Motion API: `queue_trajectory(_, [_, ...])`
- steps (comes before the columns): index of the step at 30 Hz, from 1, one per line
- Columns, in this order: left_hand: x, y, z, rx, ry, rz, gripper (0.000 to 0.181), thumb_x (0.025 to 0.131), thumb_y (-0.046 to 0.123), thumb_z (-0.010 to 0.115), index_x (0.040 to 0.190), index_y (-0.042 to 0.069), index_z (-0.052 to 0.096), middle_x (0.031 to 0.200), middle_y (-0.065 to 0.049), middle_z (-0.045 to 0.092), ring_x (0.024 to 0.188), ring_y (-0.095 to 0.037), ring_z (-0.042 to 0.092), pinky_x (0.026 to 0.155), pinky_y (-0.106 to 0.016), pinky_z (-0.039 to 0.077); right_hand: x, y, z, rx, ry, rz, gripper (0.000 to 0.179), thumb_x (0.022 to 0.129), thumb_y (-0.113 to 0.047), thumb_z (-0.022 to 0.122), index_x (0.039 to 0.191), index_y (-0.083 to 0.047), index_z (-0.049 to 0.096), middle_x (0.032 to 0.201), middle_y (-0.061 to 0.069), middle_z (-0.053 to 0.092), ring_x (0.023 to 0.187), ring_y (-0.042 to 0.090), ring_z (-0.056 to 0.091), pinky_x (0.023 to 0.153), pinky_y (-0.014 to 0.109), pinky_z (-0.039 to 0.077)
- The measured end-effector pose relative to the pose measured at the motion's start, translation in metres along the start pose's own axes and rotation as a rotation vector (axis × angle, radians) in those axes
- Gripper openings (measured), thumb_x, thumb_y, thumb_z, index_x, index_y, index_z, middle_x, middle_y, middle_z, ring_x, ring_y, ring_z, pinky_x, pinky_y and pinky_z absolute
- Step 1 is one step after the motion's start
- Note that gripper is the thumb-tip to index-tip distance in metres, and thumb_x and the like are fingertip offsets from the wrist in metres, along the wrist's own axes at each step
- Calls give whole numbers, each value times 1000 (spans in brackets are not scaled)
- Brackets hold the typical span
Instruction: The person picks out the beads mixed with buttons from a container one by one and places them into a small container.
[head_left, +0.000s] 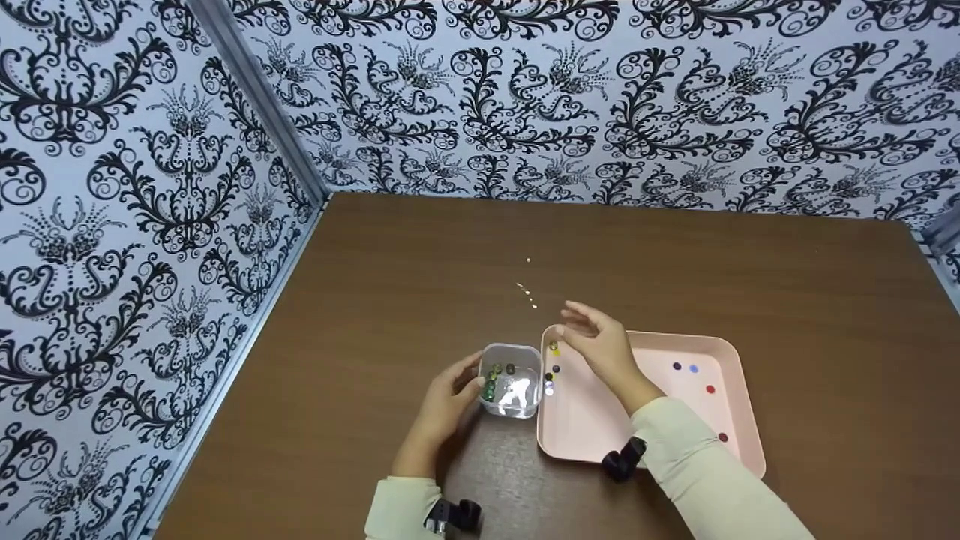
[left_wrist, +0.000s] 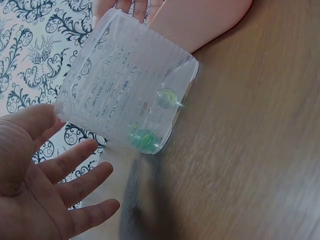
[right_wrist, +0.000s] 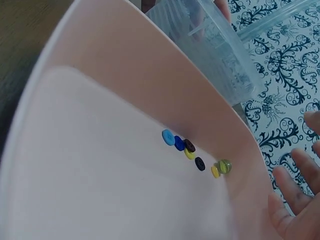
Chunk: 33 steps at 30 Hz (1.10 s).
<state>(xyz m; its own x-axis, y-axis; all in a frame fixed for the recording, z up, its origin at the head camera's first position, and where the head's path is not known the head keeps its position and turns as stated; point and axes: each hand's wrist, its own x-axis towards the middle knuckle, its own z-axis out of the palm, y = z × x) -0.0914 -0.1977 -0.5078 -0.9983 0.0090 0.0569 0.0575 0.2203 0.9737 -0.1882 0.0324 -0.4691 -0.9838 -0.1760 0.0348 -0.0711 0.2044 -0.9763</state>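
Note:
My left hand (head_left: 446, 401) grips the rim of a small clear plastic container (head_left: 527, 367), thumb and forefinger at its left side, the other fingers stretched out in the left wrist view. Several green and yellowish glass marbles (head_left: 489, 390) lie along the left of its floor. Right beside it is a pink tray (head_left: 585, 424). Over the tray's far left corner hovers my right hand (head_left: 604, 345), fingers loosely extended and holding nothing. Near that corner, inside the tray, sits a yellow-green marble (right_wrist: 225, 166) next to a yellow button (right_wrist: 215, 171).
Blue, dark and yellow buttons, among them a light blue button (right_wrist: 168, 137), line the tray's left wall. A red button (head_left: 710, 389) and several others lie toward its right. Small bright spots (head_left: 527, 292) show on the brown table (head_left: 375, 300) beyond. Patterned walls (head_left: 525, 97) border the table.

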Motion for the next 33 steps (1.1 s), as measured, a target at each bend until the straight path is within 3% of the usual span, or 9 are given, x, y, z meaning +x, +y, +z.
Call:
queue_trajectory(3, [0, 0, 0, 15, 3, -2, 41, 94, 0, 56, 133, -11, 49, 124, -31, 58, 117, -42, 55, 102, -46, 45, 1, 3, 0, -24, -13, -4, 45, 84, 1, 70, 127, 8, 57, 119, 26, 63, 106, 39, 63, 87, 24, 53])
queue_trajectory(12, [-1, 2, 0, 0, 6, 2, 41, 94, 0, 56, 132, -13, 48, 124, -32, 57, 118, -42, 55, 102, -48, 44, 12, 34, -1, -36, -44, -2, 46, 82, -1, 73, 125, 6, 60, 115, 22, 66, 103, 34, 66, 87, 25, 54])
queue_trajectory(21, [0, -1, 0, 22, 7, 14, 40, 94, 0, 57, 132, -12, 50, 126, -31, 56, 117, -42, 55, 102, -47, 45, 12, 37, -1, -70, -77, 24, 43, 82, 0, 72, 123, 7, 61, 112, 21, 68, 103, 33, 66, 87, 26, 54])
queue_trajectory(33, [0, 2, 0, 8, 0, -28, 41, 95, 1, 55, 134, -9, 49, 132, -31, 52, 122, -42, 52, 104, -47, 43, 13, 38, 0, -149, -86, 24, 35, 82, -1, 72, 115, 5, 66, 108, 18, 69, 98, 30, 67, 84, 28, 55])
